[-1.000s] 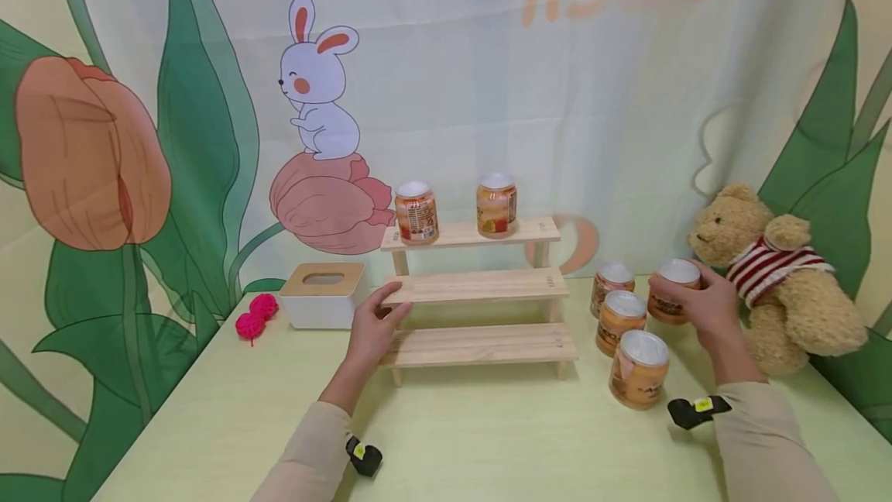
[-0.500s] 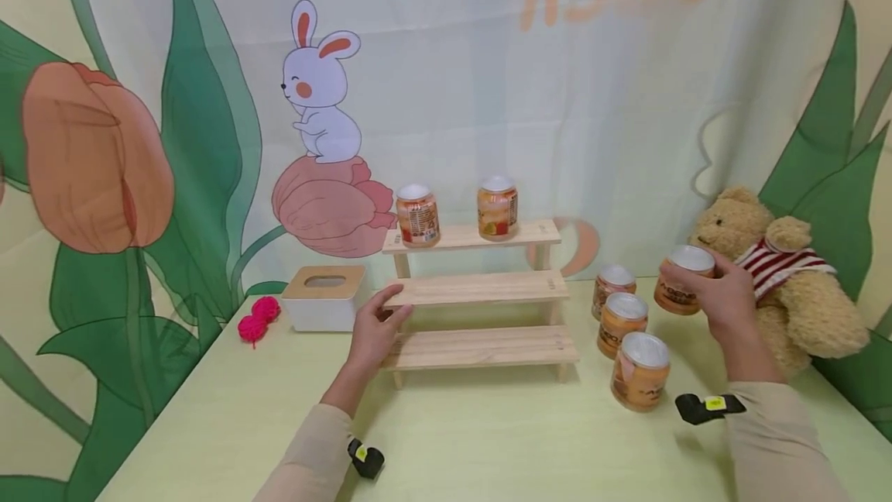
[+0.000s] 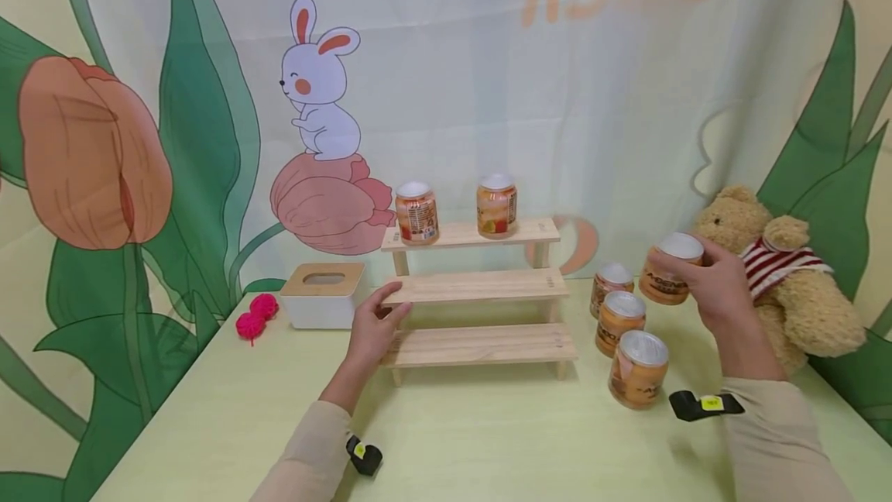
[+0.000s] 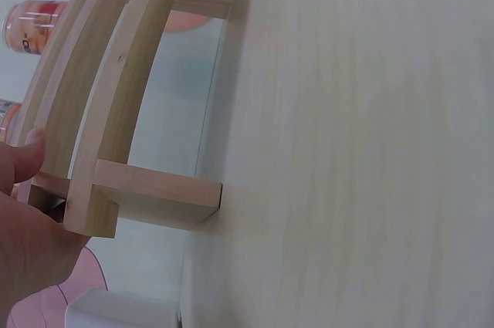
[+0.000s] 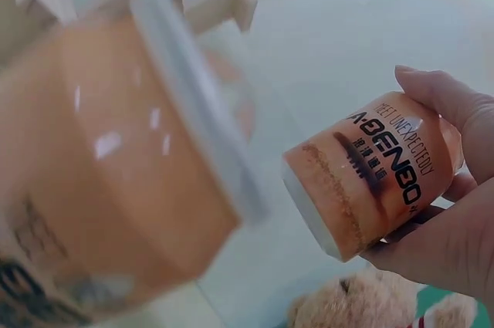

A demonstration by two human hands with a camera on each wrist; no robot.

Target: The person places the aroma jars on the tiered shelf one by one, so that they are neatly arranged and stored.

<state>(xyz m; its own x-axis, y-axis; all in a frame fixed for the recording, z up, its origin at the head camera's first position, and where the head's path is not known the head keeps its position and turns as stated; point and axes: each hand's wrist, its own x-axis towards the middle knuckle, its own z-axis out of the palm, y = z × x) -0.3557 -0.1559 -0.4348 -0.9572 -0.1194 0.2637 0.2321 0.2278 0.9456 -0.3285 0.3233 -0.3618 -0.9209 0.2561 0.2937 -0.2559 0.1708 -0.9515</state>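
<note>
A pale yellow-green table (image 3: 502, 440) carries a three-tier wooden stand (image 3: 481, 285). On the stand's top tier, one orange can (image 3: 417, 215) stands upright at the left end, a second can (image 3: 497, 208) right of centre. On the table, three upright cans (image 3: 619, 325) and a plush bear (image 3: 808, 293) are to the right; a white tissue box (image 3: 324, 308) and bright pink yarn (image 3: 256, 318), left.

Bright, even light fills the head view; a faint, soft shadow lies on the near right worktop (image 3: 488, 440). The left wrist view is dimmer and greyer, its wooden shelf (image 4: 123, 73) looking bowed. In the right wrist view, the left can (image 5: 116, 158) is blurred and glare-flecked, the right can (image 5: 363, 177) sharper.
</note>
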